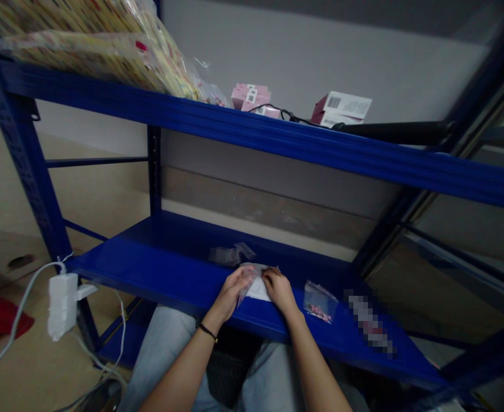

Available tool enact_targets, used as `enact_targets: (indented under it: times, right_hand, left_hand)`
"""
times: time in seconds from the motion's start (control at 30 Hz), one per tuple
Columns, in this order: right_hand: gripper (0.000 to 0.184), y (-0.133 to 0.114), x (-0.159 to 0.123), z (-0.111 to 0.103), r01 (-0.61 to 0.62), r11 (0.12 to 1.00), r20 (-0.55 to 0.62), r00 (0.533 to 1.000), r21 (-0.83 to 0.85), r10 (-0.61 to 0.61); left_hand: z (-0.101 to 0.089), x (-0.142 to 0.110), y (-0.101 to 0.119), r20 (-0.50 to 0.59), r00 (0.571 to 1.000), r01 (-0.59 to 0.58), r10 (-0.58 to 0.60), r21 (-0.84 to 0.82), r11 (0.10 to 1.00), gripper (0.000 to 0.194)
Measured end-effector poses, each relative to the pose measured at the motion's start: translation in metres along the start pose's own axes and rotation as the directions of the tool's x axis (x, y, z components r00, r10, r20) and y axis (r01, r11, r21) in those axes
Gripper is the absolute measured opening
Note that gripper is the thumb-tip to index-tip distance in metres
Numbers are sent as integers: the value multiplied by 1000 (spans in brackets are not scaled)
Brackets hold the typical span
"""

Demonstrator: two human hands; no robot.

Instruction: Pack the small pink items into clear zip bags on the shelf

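On the blue lower shelf (166,257) lies a white sheet or pad (259,289) between my two hands. My left hand (233,289) is closed on a small clear plastic bag (244,288) at the sheet's left side. Curled at the sheet's upper right edge is my right hand (280,289), its fingertips pinched together; what they hold is too small to make out. To the right lies a clear zip bag (319,300) with small pink pieces at its bottom. Behind my left hand are more flat clear bags (225,256).
Overhead runs the blue upper shelf (217,117), carrying large clear sacks (97,57) of yellowish packets, pink boxes (251,96), white-and-red boxes (346,105) and a black rod (393,133). A white power strip (62,306) with cables hangs at the left post.
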State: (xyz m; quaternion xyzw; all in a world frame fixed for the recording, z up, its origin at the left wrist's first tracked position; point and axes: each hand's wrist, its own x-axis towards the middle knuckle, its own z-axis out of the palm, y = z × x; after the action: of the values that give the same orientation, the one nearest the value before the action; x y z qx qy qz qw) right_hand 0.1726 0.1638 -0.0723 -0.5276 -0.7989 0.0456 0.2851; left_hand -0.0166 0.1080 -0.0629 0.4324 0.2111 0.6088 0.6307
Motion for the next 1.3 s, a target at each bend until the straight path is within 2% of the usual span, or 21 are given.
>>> enact_targets:
  times: [0.13, 0.27, 0.37, 0.43, 0.5, 0.6, 0.67, 0.77, 0.93, 1.13, 1.3]
  right_hand:
    - [22, -6, 7, -11, 13, 986, -67, 998, 169, -1]
    - [28, -29, 15, -34, -37, 866, -85, 992, 498, 92]
    - [31, -46, 17, -49, 18, 815, -32, 999, 579, 1]
    - [31, -49, 17, -53, 47, 843, -36, 999, 537, -33]
    - [30, -42, 16, -51, 30, 904, -48, 999, 427, -10]
    - [26, -24, 14, -38, -20, 982, 5, 1000, 188, 19]
    - [26, -14, 12, -26, -28, 998, 34, 999, 58, 26]
    - [24, -8, 9, -10, -27, 998, 28, 999, -50, 28]
    - [23, -9, 6, 3, -47, 992, 7, 999, -115, 48]
    - [23, -5, 5, 6, -77, 991, -35, 997, -110, 74]
    - [23, -3, 4, 7, -39, 993, -55, 998, -109, 33]
  left_hand:
    - [0, 0, 0, -22, 1000, -7, 7, 37, 999, 34]
    - [2, 0, 3, -13, 1000, -1, 2, 78, 997, 36]
    - [3, -1, 5, 11, 1000, -2, 1, 81, 997, 36]
    - [3, -1, 5, 17, 1000, 2, -3, 58, 998, 35]
    - [1, 0, 3, -2, 1000, 14, -14, 21, 1000, 35]
    - [-2, 1, 0, -49, 998, 36, -38, -38, 999, 35]
    - [-4, 2, -1, -76, 996, 50, -56, -80, 995, 35]
    - [-7, 3, -2, -92, 993, 56, -68, -128, 990, 35]
    - [-9, 3, -4, -86, 994, 61, -74, -143, 988, 32]
    - [-9, 4, -4, -109, 989, 77, -96, -167, 983, 32]
    - [-9, 5, -3, -107, 990, 74, -95, -188, 979, 31]
